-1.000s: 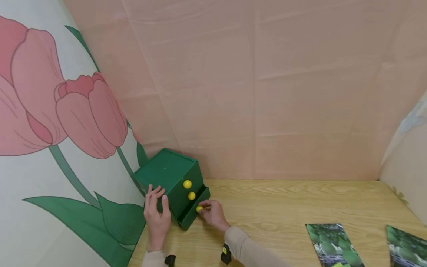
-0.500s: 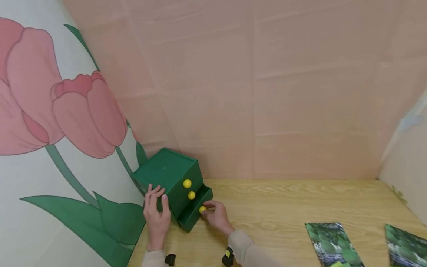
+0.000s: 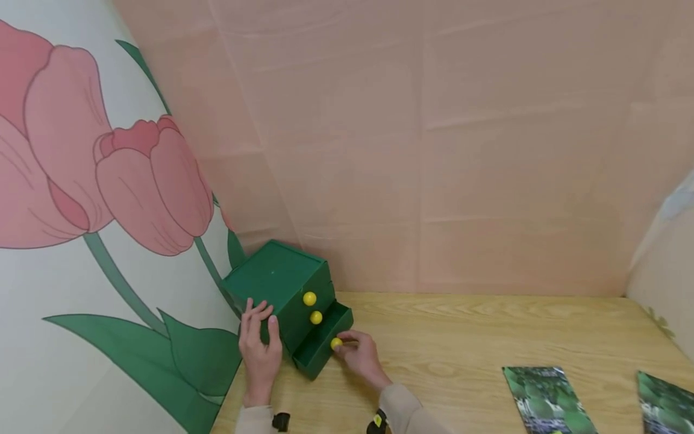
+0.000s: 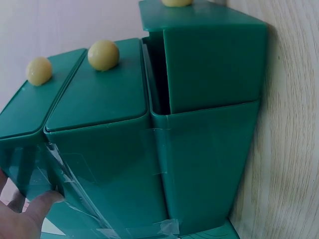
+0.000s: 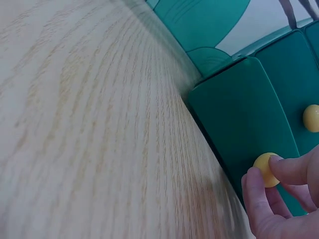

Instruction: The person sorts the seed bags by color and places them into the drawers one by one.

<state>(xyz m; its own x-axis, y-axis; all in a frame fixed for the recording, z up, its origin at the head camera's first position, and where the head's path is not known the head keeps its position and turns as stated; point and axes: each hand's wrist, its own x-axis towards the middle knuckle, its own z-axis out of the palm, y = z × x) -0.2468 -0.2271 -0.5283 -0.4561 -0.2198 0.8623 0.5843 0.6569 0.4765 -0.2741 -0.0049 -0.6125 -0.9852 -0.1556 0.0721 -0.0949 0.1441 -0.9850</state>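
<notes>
The table (image 3: 461,337) carries a green box (image 3: 273,274), which stands in the corner beside a wall with big painted flowers (image 3: 162,187). The job in hand looks like sliding the box's bottom drawer (image 3: 320,364), which sticks out partway. I think the next move calls for one hand to hold the box steady while the other guides the drawer straight, so it doesn't tip or get stuck. The box is a bit shiny, with a flat top and three drawers, one above another. The upper two are pushed in, and the bit of the low drawer's inside that shows is plain green. The left hand (image 3: 262,355) rests on the box's side and top edge, its fingers loose and fairly straight. The right hand (image 3: 364,357) pinches the low drawer's yellow knob (image 5: 264,167) with its thumb and fingers. Two more round knobs (image 3: 309,299), one on each upper drawer, have no hand on them. Littlest of all, thin bits of clear tape (image 4: 169,227) shine on the box's side.
</notes>
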